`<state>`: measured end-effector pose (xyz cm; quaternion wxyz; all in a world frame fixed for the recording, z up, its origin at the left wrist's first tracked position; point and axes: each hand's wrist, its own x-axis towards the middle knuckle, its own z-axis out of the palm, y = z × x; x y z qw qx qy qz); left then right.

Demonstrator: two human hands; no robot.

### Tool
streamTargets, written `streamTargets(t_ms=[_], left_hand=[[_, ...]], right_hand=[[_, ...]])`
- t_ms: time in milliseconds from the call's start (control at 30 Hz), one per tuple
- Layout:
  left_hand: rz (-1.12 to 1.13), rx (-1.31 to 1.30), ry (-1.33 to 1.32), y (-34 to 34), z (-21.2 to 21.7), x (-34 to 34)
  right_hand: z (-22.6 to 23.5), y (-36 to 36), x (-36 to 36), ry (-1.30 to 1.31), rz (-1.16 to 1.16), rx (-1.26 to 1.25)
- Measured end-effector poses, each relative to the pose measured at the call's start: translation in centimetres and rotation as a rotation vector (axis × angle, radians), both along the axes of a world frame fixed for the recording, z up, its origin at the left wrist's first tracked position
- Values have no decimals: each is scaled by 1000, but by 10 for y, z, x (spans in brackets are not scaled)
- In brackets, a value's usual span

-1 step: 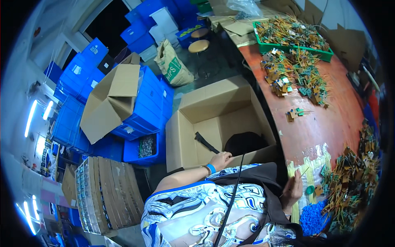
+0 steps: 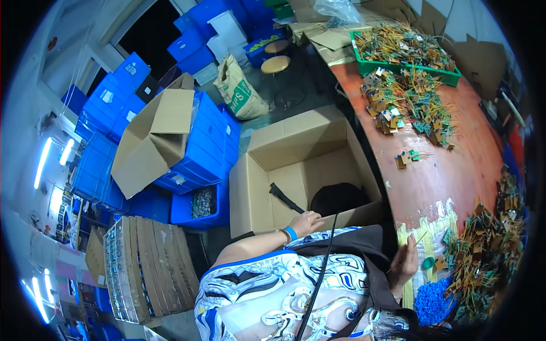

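My left hand (image 2: 307,222), with a blue band at the wrist, is closed at the near rim of an open cardboard box (image 2: 259,196). Its fingers meet the lower end of a black stick-shaped thing (image 2: 285,198) that slants into the box. Over the table's edge, my right hand (image 2: 404,263) is raised with its fingers together. A thin pale yellowish piece (image 2: 421,236) sticks out at its fingertips; the grip itself is partly hidden. Close by lie a small green round thing (image 2: 428,263) and a heap of small blue pieces (image 2: 433,301).
Small brown boards with wires fill a green tray (image 2: 409,66) and lie heaped (image 2: 483,244) on the reddish table (image 2: 421,187). A dark round thing (image 2: 339,198) sits inside the box. Leftward stand stacked blue bins (image 2: 199,142), cardboard stacks (image 2: 153,267), a sack (image 2: 242,91) and stools (image 2: 275,65).
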<state>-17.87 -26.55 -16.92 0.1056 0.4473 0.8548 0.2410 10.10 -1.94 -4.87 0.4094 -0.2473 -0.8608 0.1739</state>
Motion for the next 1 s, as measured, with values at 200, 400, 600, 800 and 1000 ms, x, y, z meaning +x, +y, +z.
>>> streamTargets(t_ms=[200,400,600,800,1000], left_hand=[[-104,-139,-114,2,11,-3],[-56,-137,-6,-1,2,-2],[-66,-107,22,0,-2,0],[-77,-127,35,-2,-3,3],[-108,-90,37,-3,-7,0]], right_hand=[[3,-1,0,1,-10,-21],[6,1,-4,6,-2,5],[10,-2,-1,4,-18,-38],[2,0,0,-11,-20,-34],[3,-1,-2,-13,-46,-11]])
